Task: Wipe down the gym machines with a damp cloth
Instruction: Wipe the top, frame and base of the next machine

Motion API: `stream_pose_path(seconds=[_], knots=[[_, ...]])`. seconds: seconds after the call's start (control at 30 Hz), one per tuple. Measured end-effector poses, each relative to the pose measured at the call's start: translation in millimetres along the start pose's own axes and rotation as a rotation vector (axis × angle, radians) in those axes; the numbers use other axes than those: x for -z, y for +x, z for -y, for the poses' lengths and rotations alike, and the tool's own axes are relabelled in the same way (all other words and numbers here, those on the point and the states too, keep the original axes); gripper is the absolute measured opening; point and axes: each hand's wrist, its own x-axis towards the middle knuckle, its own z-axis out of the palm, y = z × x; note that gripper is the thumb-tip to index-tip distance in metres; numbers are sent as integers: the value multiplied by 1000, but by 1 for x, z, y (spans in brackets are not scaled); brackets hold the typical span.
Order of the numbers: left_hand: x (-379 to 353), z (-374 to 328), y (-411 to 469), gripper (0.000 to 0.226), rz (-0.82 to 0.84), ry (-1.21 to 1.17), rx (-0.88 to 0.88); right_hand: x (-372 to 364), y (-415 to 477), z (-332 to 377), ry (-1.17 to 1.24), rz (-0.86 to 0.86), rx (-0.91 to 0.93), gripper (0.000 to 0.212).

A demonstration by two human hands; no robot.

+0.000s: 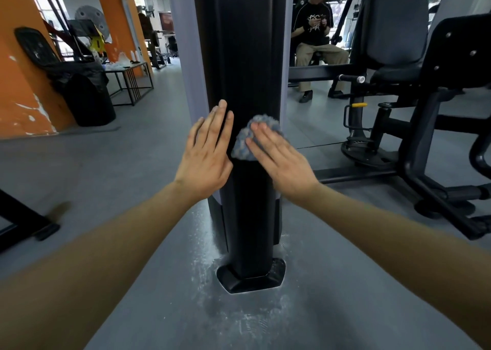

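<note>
A tall black upright column of a gym machine stands right in front of me, bolted to the floor through a black foot plate. A bunched blue-grey cloth lies against the column's front at about mid height. My right hand presses the cloth flat onto the column with straight fingers. My left hand rests flat on the column's left edge beside the cloth, fingers straight and pointing up.
A black seated machine with pads and a yellow pin stands to the right. A person sits behind it. At left are an orange pillar, a black bin and a low table. White dust marks the grey floor.
</note>
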Motion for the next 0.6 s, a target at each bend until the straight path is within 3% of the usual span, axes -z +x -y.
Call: stream_pose_path(seconds=[0.23, 0.5, 0.6], knots=[[-8, -7, -12, 91, 1, -36, 36, -6, 11, 1, 67, -166, -93, 81], [-20, -20, -45, 87, 106, 30, -11, -64, -82, 54, 72, 50, -92, 83], [-28, -29, -55, 84, 130, 23, 0, -57, -68, 42, 68, 7, -69, 77]])
